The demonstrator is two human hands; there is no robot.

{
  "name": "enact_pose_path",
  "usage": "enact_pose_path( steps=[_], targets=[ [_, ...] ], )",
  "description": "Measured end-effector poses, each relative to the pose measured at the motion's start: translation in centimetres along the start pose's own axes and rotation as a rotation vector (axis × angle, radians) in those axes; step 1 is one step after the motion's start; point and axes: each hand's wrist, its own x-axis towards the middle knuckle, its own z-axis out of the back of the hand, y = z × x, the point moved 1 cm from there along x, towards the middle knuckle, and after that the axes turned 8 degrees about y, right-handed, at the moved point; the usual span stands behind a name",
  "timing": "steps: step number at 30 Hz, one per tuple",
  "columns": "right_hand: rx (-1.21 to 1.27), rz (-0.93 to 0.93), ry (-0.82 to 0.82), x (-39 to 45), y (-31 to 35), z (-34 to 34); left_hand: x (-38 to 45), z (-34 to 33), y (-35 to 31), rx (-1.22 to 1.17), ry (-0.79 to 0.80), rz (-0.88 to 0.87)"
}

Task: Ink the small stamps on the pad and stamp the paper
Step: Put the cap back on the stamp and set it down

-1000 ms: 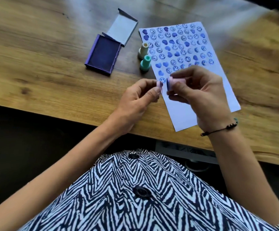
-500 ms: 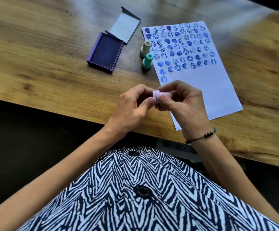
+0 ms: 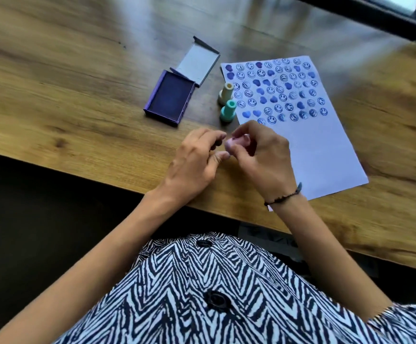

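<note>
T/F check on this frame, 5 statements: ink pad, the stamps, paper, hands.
1. The ink pad is open, its lid folded back. True.
2. The cream stamp and teal stamp lie on their sides. False: both stand upright, beside the paper.
3. The right hand pinches a pink stamp. True.
4. The paper is blank. False: its far part is full of blue faces and hearts.
5. The left hand rests on the ink pad. False: it is at the pink stamp, apart from the pad.
</note>
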Motion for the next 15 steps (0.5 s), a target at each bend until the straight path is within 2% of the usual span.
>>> enact_pose_path(
  steps=[2, 4, 7, 9, 12, 15],
  targets=[
    [-0.351, 0.117, -0.005, 0.5, 0.4, -0.5, 0.3, 0.7, 0.2, -0.016, -0.032, 0.038],
    [-0.5, 0.152, 0.019, 1.1, 0.7, -1.0, 1.0, 1.8, 0.4, -0.017, -0.094, 0.079],
    [-0.491, 0.123, 0.028, 1.3, 0.7, -0.7, 3.7, 3.8, 0.9, 0.092, -0.184, 0.12],
    [-0.426, 0.138, -0.028, 0.9, 1.1, 0.1, 6.6, 5.1, 1.3, 0.24, -0.183, 0.138],
    [-0.415, 0.188, -0.089, 0.3, 2.0, 1.7, 11.6, 5.9, 2.0, 0.499, -0.083, 0.199],
    [-0.382, 0.195, -0.07, 0.7, 2.9, 2.9, 15.2, 5.6, 2.6, 0.569, 0.029, 0.285]
  ],
)
